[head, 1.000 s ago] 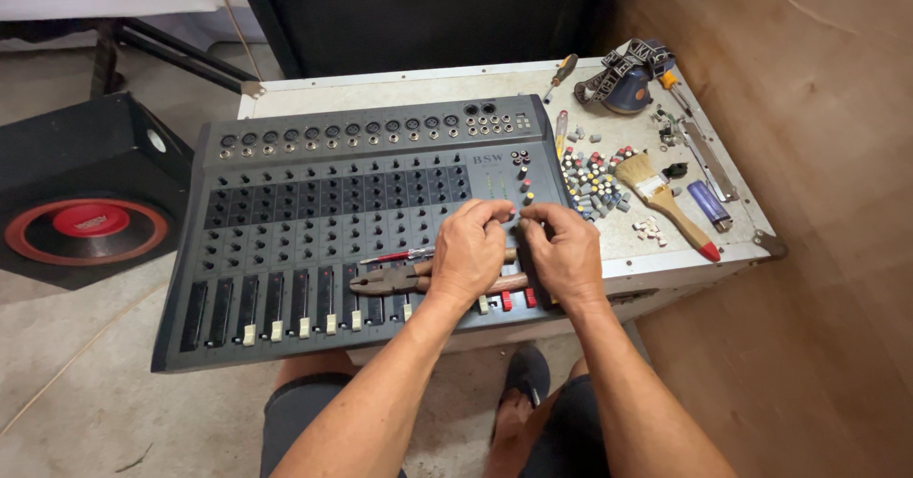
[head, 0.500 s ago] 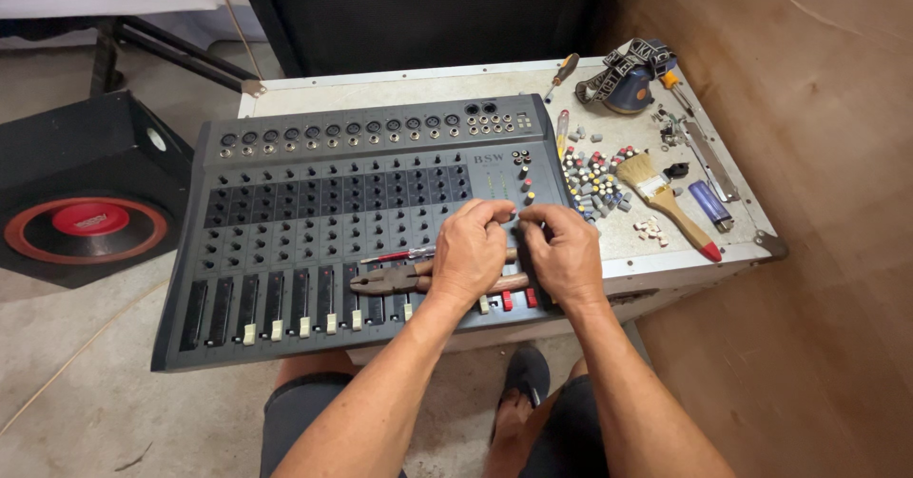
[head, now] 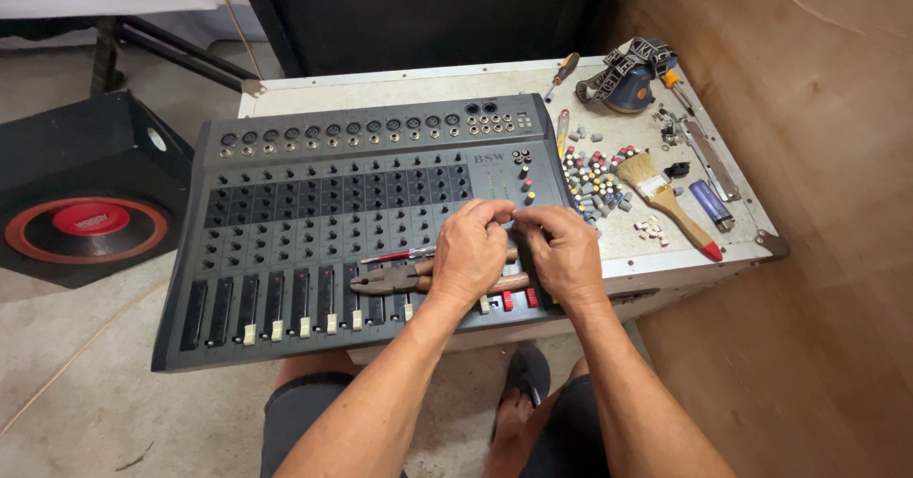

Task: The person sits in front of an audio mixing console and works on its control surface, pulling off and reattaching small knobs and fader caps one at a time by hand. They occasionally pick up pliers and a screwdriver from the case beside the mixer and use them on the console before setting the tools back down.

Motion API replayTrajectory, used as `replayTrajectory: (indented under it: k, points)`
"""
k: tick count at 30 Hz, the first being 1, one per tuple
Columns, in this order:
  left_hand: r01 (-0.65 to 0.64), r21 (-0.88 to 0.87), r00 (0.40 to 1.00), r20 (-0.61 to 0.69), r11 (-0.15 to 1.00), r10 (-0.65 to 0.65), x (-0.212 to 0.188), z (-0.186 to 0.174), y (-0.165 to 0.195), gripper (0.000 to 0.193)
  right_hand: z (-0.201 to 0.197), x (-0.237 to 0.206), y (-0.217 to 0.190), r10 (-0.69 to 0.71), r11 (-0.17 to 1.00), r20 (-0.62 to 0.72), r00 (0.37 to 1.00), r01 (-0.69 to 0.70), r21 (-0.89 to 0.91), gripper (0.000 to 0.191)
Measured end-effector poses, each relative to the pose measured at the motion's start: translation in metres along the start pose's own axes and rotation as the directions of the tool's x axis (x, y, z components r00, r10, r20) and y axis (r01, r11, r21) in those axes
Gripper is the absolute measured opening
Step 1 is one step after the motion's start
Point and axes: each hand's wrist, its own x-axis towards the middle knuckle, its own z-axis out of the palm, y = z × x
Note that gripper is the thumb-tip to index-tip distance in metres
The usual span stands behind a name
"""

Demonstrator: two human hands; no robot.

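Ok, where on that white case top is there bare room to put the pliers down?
The white case top is bare behind the mixer, from its back edge to the screwdriver. A small patch lies near the front right corner, below the paintbrush. Crowded: the knob pile, lighter and headlamp. Pliers lie by the left hand.

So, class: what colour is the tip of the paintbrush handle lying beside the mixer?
Red. The paintbrush has a pale wooden handle ending in a red tip, seen clearly in the head view.

I am pinching with my left hand point(head: 473, 250) and right hand point(head: 563, 250) at the mixer point(head: 314, 202) mid-frame, pliers point(head: 395, 279) lying beside them.
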Motion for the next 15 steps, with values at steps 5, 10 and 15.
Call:
replayTrajectory:
  k: [5,10,15]
  points:
    - [-0.010,0.007,1.000,-0.004,1.000,0.010,-0.0003,0.0015,-0.0029,0.029,-0.0015,0.0000,-0.0006,0.019,1.000,0.019,1.000,-0.019,0.005,0.014]
    - [0.010,0.085,0.999,0.032,0.996,-0.013,0.0003,0.0057,-0.0059,0.029,-0.0007,0.0008,-0.0007,0.022,1.000,0.013,1.000,-0.022,-0.003,0.015]
    - [0.044,0.109,0.997,0.056,0.993,-0.050,-0.0002,0.0064,-0.0073,0.031,0.0029,0.0004,-0.0024,0.195,0.978,0.005,0.981,-0.195,0.079,0.014]
